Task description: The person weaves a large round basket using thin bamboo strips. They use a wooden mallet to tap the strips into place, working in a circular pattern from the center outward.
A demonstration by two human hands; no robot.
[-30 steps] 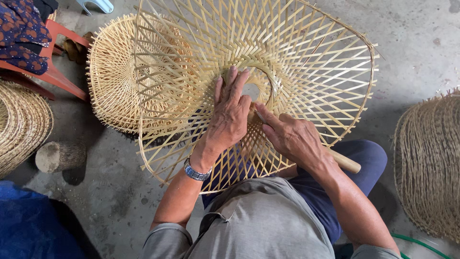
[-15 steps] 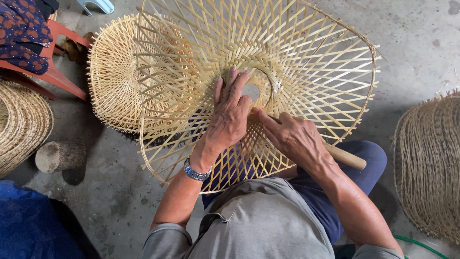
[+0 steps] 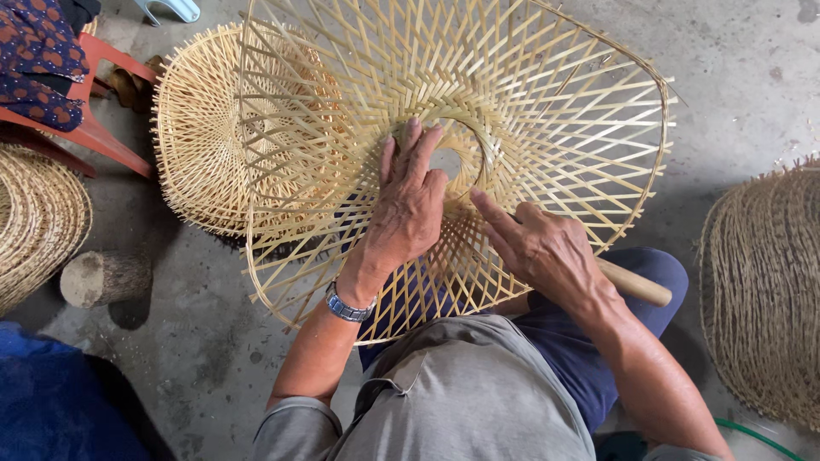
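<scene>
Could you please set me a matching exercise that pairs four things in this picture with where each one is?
Things:
1. left hand
2. right hand
3. log
4. red chair

Places:
A. on the floor at lower left, beside the blue cloth
B. flat on the bamboo frame, fingers at its round centre opening
C. upper left, with patterned cloth on it
D. gripping a wooden handle, forefinger on the weave

Pairs: 1-B, 2-D, 3-A, 4-C
</scene>
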